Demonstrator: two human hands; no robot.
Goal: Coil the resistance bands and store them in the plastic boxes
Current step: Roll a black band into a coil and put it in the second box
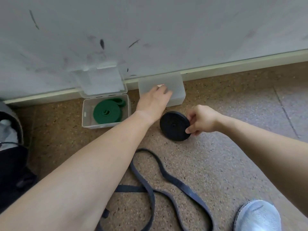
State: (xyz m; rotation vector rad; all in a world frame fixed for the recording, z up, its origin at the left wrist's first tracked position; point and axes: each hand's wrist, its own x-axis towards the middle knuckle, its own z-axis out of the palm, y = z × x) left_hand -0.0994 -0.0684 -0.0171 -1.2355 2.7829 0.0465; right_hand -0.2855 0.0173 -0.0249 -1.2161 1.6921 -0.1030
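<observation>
The left hand [154,100] lays relaxed fingers on the closed plastic box [177,95] by the far wall. The right hand [202,119] pinches the coiled black band [173,125] on the floor. Left, a green coil [108,112] lies in the open box [85,114]; a loose band [150,189] sprawls near.

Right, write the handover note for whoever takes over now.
Left hand rests on the closed box. Right hand pinches the black coil on the floor.
Done: green coil lies in the open box; black band coiled.
To do: open the closed box, put the black coil in, then coil and store the loose dark band.
</observation>
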